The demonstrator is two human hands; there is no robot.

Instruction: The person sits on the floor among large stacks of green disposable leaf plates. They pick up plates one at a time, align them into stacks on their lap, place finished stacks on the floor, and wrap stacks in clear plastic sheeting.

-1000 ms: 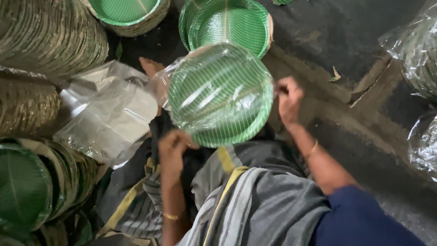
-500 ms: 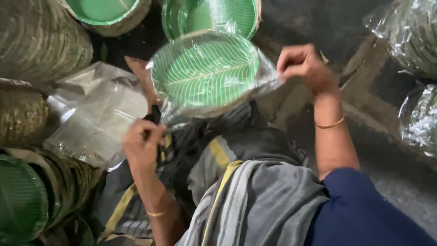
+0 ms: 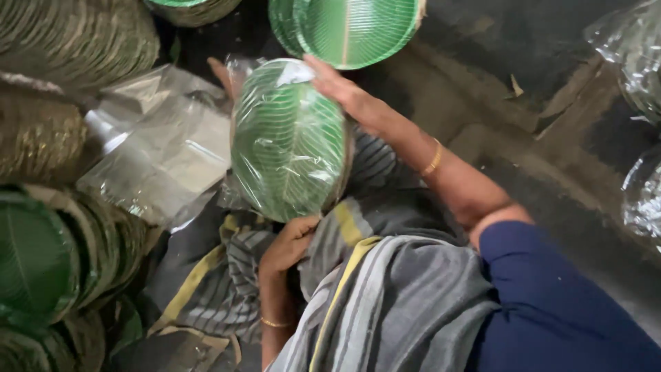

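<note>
A stack of green leaf-patterned plates wrapped in a clear plastic bag [image 3: 289,141] stands tilted on its edge over my lap. My left hand [image 3: 289,242] grips its lower rim from below, fingers curled around the plastic. My right hand [image 3: 344,88] rests flat on the top edge of the pack, fingers stretched toward the far side. A bare foot [image 3: 222,72] shows just behind the pack. Grey striped cloth [image 3: 385,289] with yellow bands covers my lap.
Loose clear plastic bags [image 3: 162,148] lie at the left. Unwrapped green plates [image 3: 354,27] sit at the top centre. Long stacks of plates [image 3: 69,41] lie along the left, more at lower left [image 3: 41,262]. Bagged packs [image 3: 633,55] sit at the right on the dark floor.
The wrapped pack has turned from lying nearly flat to standing on edge. My right hand moved from the twisted bag end at the right onto the pack's top. My left hand shifted under it.
</note>
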